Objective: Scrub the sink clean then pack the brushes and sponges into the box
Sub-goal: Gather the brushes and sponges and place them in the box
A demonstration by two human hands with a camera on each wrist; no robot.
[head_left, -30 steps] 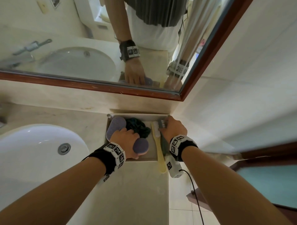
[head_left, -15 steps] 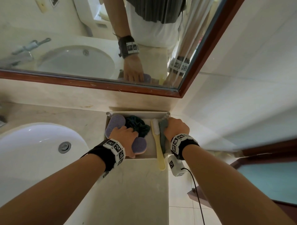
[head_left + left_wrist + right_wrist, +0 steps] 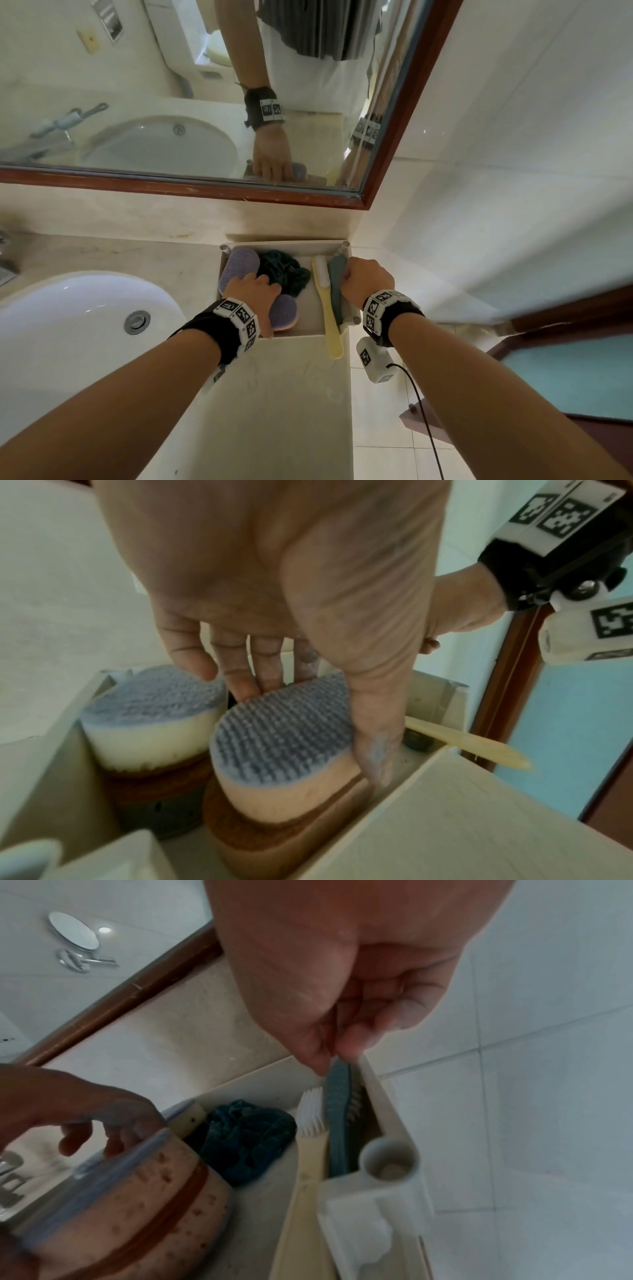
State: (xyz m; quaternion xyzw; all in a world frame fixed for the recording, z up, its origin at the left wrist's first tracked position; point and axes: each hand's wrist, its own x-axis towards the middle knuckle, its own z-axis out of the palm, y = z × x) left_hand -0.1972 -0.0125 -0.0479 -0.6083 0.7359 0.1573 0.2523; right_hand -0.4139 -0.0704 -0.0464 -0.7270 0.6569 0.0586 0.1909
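Note:
A cream box (image 3: 284, 245) stands on the counter in the corner, right of the white sink (image 3: 68, 325). Inside it are a purple-topped sponge (image 3: 239, 270), a dark green cloth (image 3: 284, 274), a yellow brush (image 3: 325, 301) whose handle sticks out over the near rim, and a grey-blue brush (image 3: 337, 284) along the right wall. My left hand (image 3: 255, 291) grips a second purple-topped sponge (image 3: 281, 739), with fingers (image 3: 250, 680) behind it and the thumb along its side. My right hand (image 3: 366, 277) pinches the far end of the grey-blue brush (image 3: 337, 1118) with its fingertips (image 3: 318, 1058).
A wood-framed mirror (image 3: 191, 190) hangs above the counter. A white tiled wall (image 3: 496, 171) is close on the right. Bare counter (image 3: 274, 394) lies in front of the box, ending at an edge on the right. A tap (image 3: 5, 260) is at the far left.
My right hand has shifted toward the box's right wall, uncovering the grey-blue brush beside the yellow one. My left hand stays on the near sponge inside the box.

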